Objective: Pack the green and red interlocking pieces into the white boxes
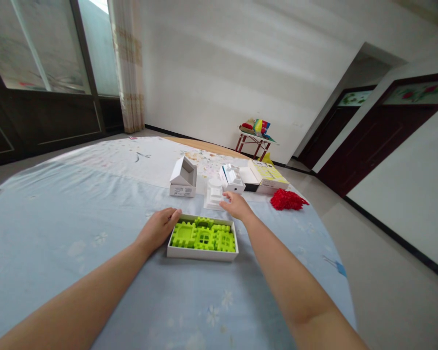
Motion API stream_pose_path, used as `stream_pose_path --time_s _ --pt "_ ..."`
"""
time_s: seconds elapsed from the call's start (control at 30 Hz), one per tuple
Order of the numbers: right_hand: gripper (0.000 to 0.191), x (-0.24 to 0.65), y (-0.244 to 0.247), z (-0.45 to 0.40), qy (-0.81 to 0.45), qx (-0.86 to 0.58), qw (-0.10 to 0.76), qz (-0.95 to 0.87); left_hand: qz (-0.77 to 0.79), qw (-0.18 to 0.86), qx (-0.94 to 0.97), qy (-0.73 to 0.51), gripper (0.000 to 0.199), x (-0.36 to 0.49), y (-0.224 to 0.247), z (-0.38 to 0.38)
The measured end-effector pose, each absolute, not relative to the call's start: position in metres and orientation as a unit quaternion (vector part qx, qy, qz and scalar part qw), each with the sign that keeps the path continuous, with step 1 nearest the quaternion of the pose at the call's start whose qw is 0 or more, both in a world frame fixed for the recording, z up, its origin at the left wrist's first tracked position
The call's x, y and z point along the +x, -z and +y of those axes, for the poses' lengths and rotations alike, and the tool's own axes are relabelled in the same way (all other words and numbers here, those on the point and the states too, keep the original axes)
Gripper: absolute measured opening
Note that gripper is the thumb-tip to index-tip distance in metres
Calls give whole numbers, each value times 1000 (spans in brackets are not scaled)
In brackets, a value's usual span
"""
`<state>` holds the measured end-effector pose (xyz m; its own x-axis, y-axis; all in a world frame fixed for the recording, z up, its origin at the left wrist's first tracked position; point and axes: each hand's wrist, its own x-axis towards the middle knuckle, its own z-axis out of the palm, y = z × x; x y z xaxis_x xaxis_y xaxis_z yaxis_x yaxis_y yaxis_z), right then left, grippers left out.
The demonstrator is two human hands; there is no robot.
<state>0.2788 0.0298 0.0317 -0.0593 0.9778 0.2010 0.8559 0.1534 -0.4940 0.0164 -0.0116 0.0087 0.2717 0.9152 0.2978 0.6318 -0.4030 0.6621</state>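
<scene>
A white open box (200,254) in front of me is filled with lime green building blocks (204,238), several shaped like window frames with notched edges. My left hand (158,228) rests on the cloth at the box's far left corner, its fingers stretched against the rim. Beyond the box stands a stepped white piece (214,194), perhaps plastic. My right hand (236,205) is at that piece's right edge, thumb and forefinger apart; whether they touch it I cannot tell.
Behind are an open white carton (183,189), another small white box (232,187) with a white piece on it, and a yellow-and-white box (268,175). A red stringy heap (287,199) lies near the right edge of the round table, covered by a blue floral cloth (105,204).
</scene>
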Motion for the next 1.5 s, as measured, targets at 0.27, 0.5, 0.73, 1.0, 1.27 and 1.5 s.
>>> stream_pose_path --time_s 0.27,0.5,0.73,1.0,1.27,1.5 --pt "55 252 -28 59 -74 -613 128 -776 498 220 771 -331 40 16 -6 -10" --pt "25 255 -29 59 -53 -633 127 -761 490 219 778 -327 37 15 -6 -9" --pt "49 279 -25 45 -48 -623 163 -764 488 210 782 -326 39 15 -5 -7" --pt "50 306 -26 13 -76 -629 293 -716 484 211 770 -358 42 12 -11 -10" --pt "46 316 -56 -50 -155 -558 404 -708 492 219 765 -352 42 10 -6 -9" --pt "42 285 -67 -75 -174 -467 340 -798 510 212 754 -356 45 14 -9 -16"
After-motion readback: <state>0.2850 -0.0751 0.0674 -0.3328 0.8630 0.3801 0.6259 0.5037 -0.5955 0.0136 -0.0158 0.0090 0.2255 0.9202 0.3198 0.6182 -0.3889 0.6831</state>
